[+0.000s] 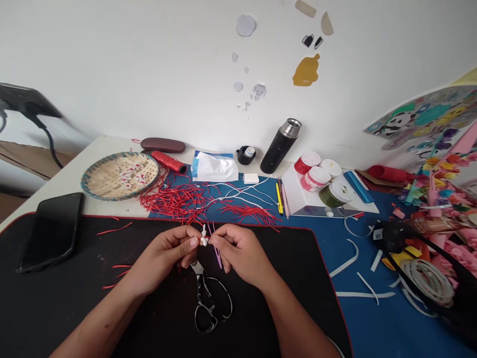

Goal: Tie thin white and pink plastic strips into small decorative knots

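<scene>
Between my two hands is a small white knotted piece [204, 235], with a hint of red at its sides. The thumb and forefinger of my left hand [169, 253] pinch it from the left. My right hand [238, 251] pinches its right side. Lilac tweezers [217, 252] slant down beside my right fingers; whether these fingers also hold them I cannot tell. Below my hands, scissors with black handles [204, 303] lie on the black mat [156, 323], their blades partly hidden near my left fingers.
Red cut cords [175, 201] are heaped behind my hands, beside a red thread spool [169, 162]. A woven basket [100, 174] holds small white-and-red pieces. A phone [52, 231] lies left. Behind stand a black flask [279, 149] and paint jars [316, 178]. White strips [346, 258] lie right.
</scene>
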{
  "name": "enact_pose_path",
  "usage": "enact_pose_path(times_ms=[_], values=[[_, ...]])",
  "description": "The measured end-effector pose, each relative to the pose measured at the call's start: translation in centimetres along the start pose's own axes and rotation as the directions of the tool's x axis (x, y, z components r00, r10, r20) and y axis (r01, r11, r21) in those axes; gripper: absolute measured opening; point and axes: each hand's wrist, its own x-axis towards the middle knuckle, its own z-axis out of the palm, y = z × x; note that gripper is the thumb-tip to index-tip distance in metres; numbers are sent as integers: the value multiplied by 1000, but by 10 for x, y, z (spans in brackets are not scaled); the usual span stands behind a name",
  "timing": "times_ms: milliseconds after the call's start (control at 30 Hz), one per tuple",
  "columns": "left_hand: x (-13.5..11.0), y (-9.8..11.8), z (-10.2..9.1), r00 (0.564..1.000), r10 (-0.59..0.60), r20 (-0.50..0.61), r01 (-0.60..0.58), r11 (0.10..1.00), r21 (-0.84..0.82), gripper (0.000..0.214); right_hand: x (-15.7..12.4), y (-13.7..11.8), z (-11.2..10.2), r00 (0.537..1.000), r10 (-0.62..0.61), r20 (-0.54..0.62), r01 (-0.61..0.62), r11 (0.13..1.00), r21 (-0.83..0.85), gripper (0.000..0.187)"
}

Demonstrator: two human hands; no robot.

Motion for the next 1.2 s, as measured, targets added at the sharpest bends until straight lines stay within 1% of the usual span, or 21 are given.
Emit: enact_pose_path(times_ms=[100, 200, 300, 400, 533, 633, 767, 933, 1200], values=[[0, 1, 0, 1000, -11, -4, 11, 1000, 19, 40, 1, -2, 0, 1000, 16, 7, -16, 1000, 22, 24], [0, 3, 1, 1000, -15, -28, 16, 998, 58, 41, 2, -2, 0, 999, 31, -18, -30, 999, 28, 26], [0, 6, 4, 999, -10, -46, 16, 992, 129, 43, 3, 0, -2, 998, -1, -63, 2, 1000, 5, 27], [1, 8, 6, 999, -2, -51, 12, 981, 195, 44, 3, 1, -3, 997, -15, -80, 14, 1000, -10, 28], [1, 8, 8, 999, 12, -37, -1, 963, 268, 45, 3, 3, -3, 997, -13, -71, 14, 1000, 5, 28], [1, 7, 9, 1000, 10, -22, -3, 950, 312, 45, 3, 5, -1, 999, -15, -40, 16, 1000, 24, 27], [1, 8, 10, 1000, 13, -11, -8, 930, 368, 43, 3, 6, 1, 999, -28, -27, 28, 999, 31, 21], [1, 10, 12, 1000, 9, 3, -9, 925, 381, 41, 2, 4, 1, 999, -11, -44, 11, 1000, 3, 13], [0, 10, 10, 999, 49, -23, -37, 927, 373, 40, 3, 3, 1, 999, -4, -50, 5, 1000, 17, 15]])
